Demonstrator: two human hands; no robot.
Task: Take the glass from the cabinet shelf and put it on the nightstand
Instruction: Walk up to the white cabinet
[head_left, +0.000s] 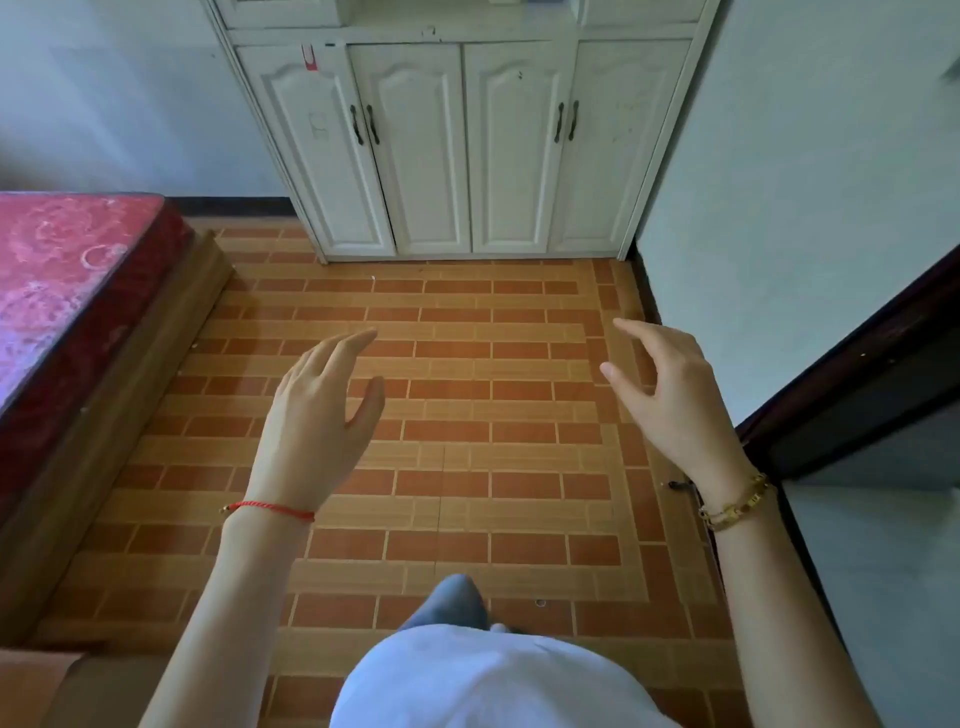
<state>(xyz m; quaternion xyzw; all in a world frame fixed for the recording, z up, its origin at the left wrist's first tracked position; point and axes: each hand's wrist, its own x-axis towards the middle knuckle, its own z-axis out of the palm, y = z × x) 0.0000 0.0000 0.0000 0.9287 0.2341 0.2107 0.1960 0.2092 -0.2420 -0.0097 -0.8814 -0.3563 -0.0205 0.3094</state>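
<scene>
A white cabinet stands against the far wall with its four lower doors closed. Only the bottom edge of its open shelf shows at the top of the view, and no glass is visible. My left hand is raised over the floor, empty, fingers spread, a red string on its wrist. My right hand is also raised and empty with fingers apart, a gold bracelet on its wrist. Both hands are well short of the cabinet. A brown corner at the bottom left may be the nightstand; I cannot tell.
A bed with a red patterned mattress and wooden frame lies along the left. A brick-patterned tile floor runs between me and the cabinet. A dark door frame is on the right. My knee shows below.
</scene>
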